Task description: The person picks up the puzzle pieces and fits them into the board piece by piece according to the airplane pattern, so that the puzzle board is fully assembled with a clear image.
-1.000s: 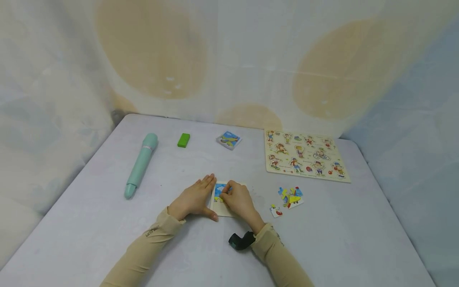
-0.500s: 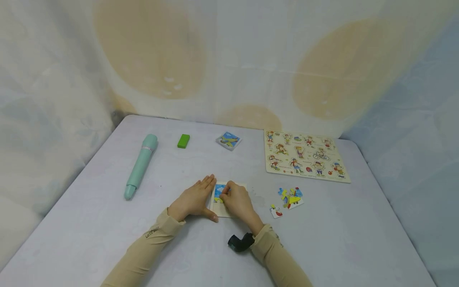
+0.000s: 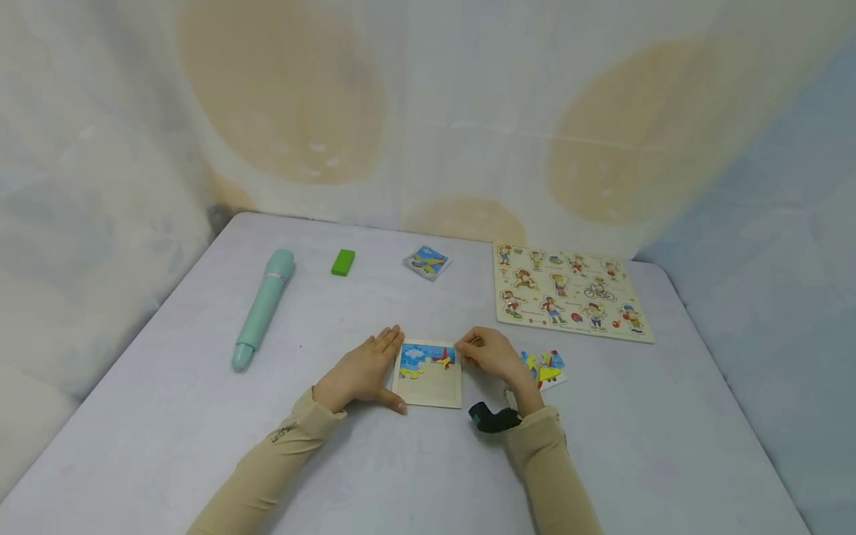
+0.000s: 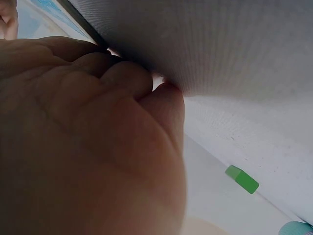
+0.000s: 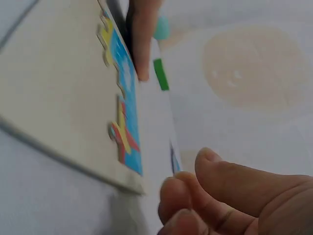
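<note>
A square wooden puzzle tray point(image 3: 435, 388) lies in front of me, its upper rows filled with joined jigsaw pieces point(image 3: 416, 353) showing blue sky, yellow and a red tail. My left hand point(image 3: 364, 371) rests along the tray's left edge, fingers straight and thumb spread near the lower corner. Beside the upper right corner is my right hand point(image 3: 500, 355). In the right wrist view its thumb and fingers point(image 5: 230, 183) are loosely curled, with nothing visible between them. Loose jigsaw pieces point(image 3: 550, 370) lie in a pile to the right, partly hidden by the right hand and wrist.
At the back right lies a wooden board point(image 3: 568, 290) with figures of children. A small airplane picture point(image 3: 428, 261) and a green block point(image 3: 343, 262) are at the back. On the left lies a mint-green microphone-shaped toy point(image 3: 263, 308). A black wrist camera point(image 3: 491, 418) hangs at my right wrist.
My right hand has lifted off the pieces in the tray and moved right, past the tray's edge, uncovering the red-tailed piece. The left hand stays in place.
</note>
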A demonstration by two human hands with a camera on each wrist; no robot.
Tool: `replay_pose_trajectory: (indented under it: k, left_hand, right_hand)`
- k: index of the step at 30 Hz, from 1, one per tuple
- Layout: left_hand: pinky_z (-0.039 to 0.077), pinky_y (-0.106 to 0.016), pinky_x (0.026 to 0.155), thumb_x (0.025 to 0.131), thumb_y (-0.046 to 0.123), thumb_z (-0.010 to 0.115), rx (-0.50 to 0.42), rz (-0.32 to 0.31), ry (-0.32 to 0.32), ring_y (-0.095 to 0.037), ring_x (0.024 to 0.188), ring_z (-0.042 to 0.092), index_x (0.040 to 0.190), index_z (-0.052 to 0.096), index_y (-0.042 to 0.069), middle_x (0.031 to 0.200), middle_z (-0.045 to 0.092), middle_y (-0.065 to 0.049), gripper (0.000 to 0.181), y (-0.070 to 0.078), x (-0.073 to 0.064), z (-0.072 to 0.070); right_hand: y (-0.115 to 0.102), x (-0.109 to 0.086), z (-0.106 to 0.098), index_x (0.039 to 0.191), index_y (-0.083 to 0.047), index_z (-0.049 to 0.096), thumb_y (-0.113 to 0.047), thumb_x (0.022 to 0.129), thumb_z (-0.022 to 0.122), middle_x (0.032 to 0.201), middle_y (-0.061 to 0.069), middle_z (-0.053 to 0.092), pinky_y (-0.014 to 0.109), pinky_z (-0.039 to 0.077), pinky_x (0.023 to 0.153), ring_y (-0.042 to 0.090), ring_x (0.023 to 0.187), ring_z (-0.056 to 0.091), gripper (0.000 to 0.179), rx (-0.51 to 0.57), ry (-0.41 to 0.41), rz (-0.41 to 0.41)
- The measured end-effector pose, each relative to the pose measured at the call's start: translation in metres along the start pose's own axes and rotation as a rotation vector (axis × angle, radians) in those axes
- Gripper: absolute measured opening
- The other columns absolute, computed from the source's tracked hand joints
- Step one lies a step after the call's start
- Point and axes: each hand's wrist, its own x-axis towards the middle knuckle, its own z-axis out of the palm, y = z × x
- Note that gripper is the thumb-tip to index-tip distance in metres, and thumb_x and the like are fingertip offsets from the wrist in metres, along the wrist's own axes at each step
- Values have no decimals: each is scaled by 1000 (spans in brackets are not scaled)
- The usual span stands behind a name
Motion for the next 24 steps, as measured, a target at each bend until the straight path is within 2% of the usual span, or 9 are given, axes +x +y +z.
replay_pose_trajectory:
  k: [3,8,13,16,20,24]
  left_hand:
    - [23,-49,121,60,61,83,3,-3,-6,-35,150,18,150,22,-7,160,18,-22,128,0,0,0]
    - [22,-49,121,60,60,84,-5,-9,-9,-34,150,18,150,22,-7,160,18,-22,128,0,0,-1]
    - [22,-49,122,60,60,84,-3,-13,-10,-34,150,18,151,22,-7,160,18,-22,128,0,1,0]
    - [22,-49,121,60,60,83,-3,-8,-9,-34,150,18,151,22,-7,160,18,-22,128,0,1,1]
    - [23,-49,121,60,60,84,-2,-6,-7,-34,150,18,150,22,-7,160,18,-22,128,0,1,1]
    - [23,-48,121,60,60,84,2,-4,-3,-35,149,19,150,23,-7,160,19,-23,128,-1,1,1]
  right_hand:
    - [11,-4,-21,106,0,64,-23,97,58,83,9,68,22,45,59,13,67,55,25,-21,-5,11]
    - [26,-11,-47,120,-1,61,-27,98,56,98,14,69,25,48,64,18,77,59,34,-45,36,52]
    - [39,-16,-62,127,-1,58,-30,99,54,105,18,68,26,49,67,21,83,63,40,-59,57,76]
    - [45,-19,-68,130,0,55,-30,100,53,114,20,66,28,53,73,22,90,66,43,-46,45,101]
    - [53,-27,-77,131,2,53,-24,99,55,122,23,61,36,56,85,30,102,64,42,-44,30,109]
    - [60,-36,-85,130,3,54,-11,88,68,126,25,59,41,52,87,34,105,58,47,-103,-1,64]
